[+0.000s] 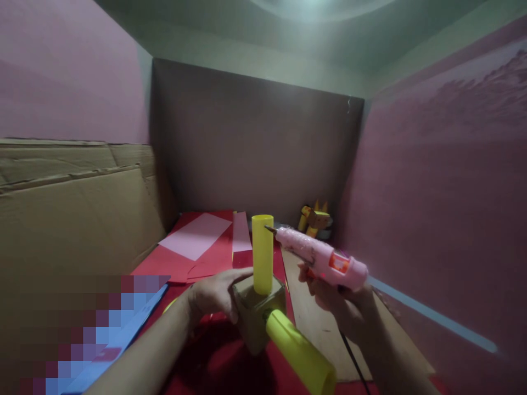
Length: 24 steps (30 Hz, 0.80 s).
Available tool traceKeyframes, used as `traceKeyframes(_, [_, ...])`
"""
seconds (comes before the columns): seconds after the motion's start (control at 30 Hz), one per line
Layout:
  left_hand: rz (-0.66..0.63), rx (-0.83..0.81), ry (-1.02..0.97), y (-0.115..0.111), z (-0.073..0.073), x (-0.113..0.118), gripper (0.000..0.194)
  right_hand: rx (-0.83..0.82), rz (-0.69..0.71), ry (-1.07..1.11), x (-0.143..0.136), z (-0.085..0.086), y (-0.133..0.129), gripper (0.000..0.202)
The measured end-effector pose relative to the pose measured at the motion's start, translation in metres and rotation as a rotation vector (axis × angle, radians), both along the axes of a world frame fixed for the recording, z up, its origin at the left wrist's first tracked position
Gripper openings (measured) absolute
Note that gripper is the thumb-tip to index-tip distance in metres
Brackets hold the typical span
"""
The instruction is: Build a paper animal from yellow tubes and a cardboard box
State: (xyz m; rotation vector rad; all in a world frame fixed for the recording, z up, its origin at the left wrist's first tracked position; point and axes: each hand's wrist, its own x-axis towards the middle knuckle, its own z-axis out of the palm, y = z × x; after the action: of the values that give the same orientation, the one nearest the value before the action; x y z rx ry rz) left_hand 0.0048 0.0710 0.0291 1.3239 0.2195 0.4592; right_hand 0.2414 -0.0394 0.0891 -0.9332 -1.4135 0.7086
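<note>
- Two yellow tubes [298, 348] projected from the box [252, 323], grasped by left fingers [233, 306].
- Right fingers [305, 276] clasped the glue gun [319, 259], nozzle [270, 229] ahead, near the upright tube [262, 258].
- Firm left bracing seemed advisable.

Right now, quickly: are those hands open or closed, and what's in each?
Left hand: closed on one side of the brown box.
Right hand: closed around the pink glue gun.

A tube [262, 255] stands on the box [250, 322], with paper sheets [195, 236] behind to the left and a board [319, 329] to the right.
</note>
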Motion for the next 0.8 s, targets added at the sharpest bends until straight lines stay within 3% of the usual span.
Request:
traceKeyframes(0.37, [-0.031,0.051,-0.019,0.004,-0.004,-0.001,0.087,-0.109,-0.077,0.026,0.000,-0.008,-0.006,0.025])
traceKeyframes(0.8, [-0.028,0.047,0.002,0.003,-0.002,-0.001,0.089,-0.168,-0.089,0.025,0.002,-0.010,-0.010,0.021])
